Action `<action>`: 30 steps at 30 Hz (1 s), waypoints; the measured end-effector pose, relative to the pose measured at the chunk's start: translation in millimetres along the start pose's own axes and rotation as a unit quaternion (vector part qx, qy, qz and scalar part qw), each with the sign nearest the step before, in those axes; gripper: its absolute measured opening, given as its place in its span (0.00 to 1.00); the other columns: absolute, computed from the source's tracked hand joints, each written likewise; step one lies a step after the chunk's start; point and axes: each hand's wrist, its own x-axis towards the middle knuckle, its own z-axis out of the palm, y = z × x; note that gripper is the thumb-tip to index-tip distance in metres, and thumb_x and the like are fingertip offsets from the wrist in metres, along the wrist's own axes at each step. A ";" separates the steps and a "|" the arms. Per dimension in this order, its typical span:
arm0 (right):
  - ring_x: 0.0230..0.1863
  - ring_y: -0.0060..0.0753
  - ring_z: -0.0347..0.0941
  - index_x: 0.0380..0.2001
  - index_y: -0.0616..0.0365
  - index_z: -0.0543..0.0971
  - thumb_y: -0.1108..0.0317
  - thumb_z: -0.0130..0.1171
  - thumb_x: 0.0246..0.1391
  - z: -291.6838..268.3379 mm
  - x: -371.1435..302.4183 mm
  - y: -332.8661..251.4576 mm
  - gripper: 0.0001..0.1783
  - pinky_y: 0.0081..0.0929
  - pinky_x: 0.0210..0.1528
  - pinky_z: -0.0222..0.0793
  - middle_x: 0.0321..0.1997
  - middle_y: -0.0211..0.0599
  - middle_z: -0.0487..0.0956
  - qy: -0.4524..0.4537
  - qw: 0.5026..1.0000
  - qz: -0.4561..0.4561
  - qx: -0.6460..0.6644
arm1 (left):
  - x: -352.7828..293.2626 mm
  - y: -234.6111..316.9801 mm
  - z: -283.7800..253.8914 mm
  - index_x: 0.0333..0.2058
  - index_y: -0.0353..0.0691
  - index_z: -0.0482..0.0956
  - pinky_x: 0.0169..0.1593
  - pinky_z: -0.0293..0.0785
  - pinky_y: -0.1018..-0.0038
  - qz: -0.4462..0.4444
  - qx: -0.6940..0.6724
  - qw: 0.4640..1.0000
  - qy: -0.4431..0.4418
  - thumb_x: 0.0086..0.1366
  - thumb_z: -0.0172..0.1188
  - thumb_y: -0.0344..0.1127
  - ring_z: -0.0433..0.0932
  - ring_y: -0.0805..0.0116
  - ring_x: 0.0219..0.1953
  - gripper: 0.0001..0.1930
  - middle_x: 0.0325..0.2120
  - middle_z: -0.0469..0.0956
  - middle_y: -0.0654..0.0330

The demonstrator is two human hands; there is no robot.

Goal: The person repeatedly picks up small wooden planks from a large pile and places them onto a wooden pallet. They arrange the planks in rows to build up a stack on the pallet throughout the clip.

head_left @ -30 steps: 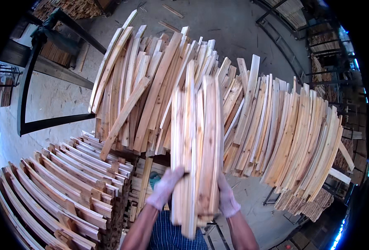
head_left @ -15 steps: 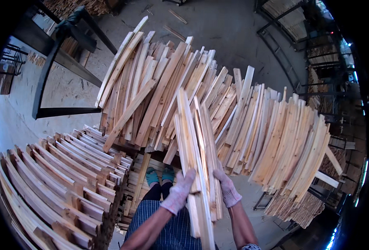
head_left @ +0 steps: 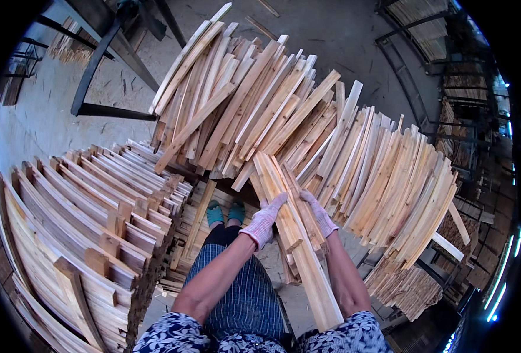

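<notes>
Between my two gloved hands is a bundle of wooden strips point(head_left: 299, 235), held lengthwise and slanting down toward my body. My left hand point(head_left: 264, 220) grips its left side, fingers pressed against the wood. On the opposite side my right hand point(head_left: 319, 214) is closed against the strips, its fingers partly hidden. The strips in the bundle overlap unevenly, and one long pale strip reaches down between my forearms. Just beyond the bundle's far end lies a wide heap of loose wooden strips point(head_left: 384, 182), leaning side by side.
At the left stands a tall stack of strips point(head_left: 90, 235) layered with small wooden spacer blocks point(head_left: 116, 223). A dark metal frame point(head_left: 113, 112) rises at the upper left. More bundled wood point(head_left: 405, 288) sits low at the right, near metal racks point(head_left: 410, 88). My feet point(head_left: 225, 213) stand between stack and heap.
My hands and the bundle have moved up and away from my body, and the bundle's near end has swung right. The view has shifted, showing more of my sleeves.
</notes>
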 end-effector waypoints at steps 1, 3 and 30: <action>0.48 0.42 0.80 0.68 0.55 0.57 0.52 0.50 0.63 2.4 -1.0 3.4 0.35 0.37 0.46 0.82 0.60 0.51 0.72 -0.001 0.999 -0.029 -0.021 | -0.5 -5.9 -5.3 0.67 0.42 0.46 0.51 0.79 0.62 0.007 -0.001 1.000 -0.013 0.57 0.68 0.57 0.75 0.56 0.54 0.51 0.54 0.69 0.48; 0.56 0.43 0.75 0.70 0.53 0.52 0.57 0.52 0.61 8.1 -9.2 9.5 0.38 0.38 0.53 0.79 0.63 0.50 0.68 -0.022 0.998 -0.057 -0.032 | -9.1 -14.4 -11.3 0.68 0.45 0.45 0.50 0.79 0.63 0.033 0.016 0.999 -0.026 0.57 0.68 0.57 0.76 0.56 0.52 0.51 0.55 0.70 0.49; 0.58 0.41 0.72 0.66 0.64 0.60 0.50 0.54 0.58 461.6 -280.4 61.2 0.39 0.36 0.61 0.70 0.61 0.51 0.71 -0.366 0.813 -0.207 -0.403 | -531.6 38.0 -39.0 0.69 0.31 0.35 0.64 0.63 0.60 0.564 0.069 0.776 0.276 0.61 0.62 0.55 0.65 0.47 0.61 0.54 0.59 0.60 0.34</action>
